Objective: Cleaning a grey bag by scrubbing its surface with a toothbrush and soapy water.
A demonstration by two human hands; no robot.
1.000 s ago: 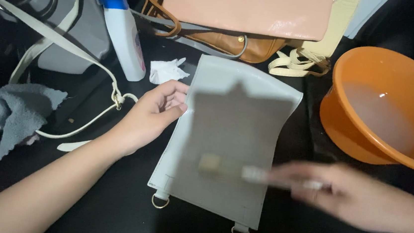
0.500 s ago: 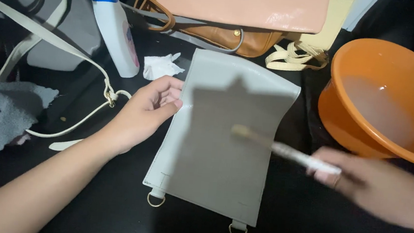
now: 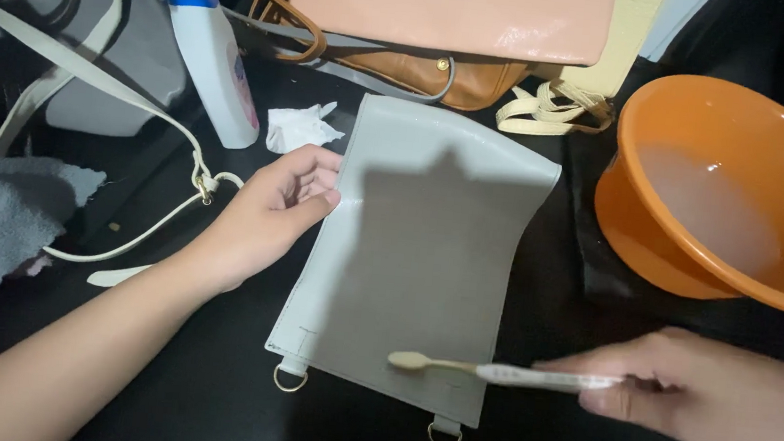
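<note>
On the dark desk (image 3: 159, 399) lies a flat grey leather flap (image 3: 416, 270), right in the middle of the view. It has two small metal rings (image 3: 289, 378) at its near edge. The left hand (image 3: 270, 210) rests on the left edge of the flap, with its fingers curled loosely and the fingertips pressing the leather down. It does not grip anything. The right hand (image 3: 717, 396) is closed around the handle of a toothbrush (image 3: 501, 373). The brush lies sideways, and its bristle end sits on the near part of the flap, close to the rings. To the right of the flap stands an orange bowl (image 3: 703, 125) with cloudy water in it, tilted a little. Behind the flap are a pink bag (image 3: 448, 8) on top of a brown bag (image 3: 424, 72), and a pale yellow strap (image 3: 553, 112) beside them. A white spray bottle (image 3: 212, 63) with a blue top stands at the back left, and a crumpled white tissue (image 3: 296, 127) lies just beside it. A long cream strap (image 3: 92, 81) with a clip runs across the left side. A grey cloth (image 3: 10, 211) lies at the far left of the desk.
</note>
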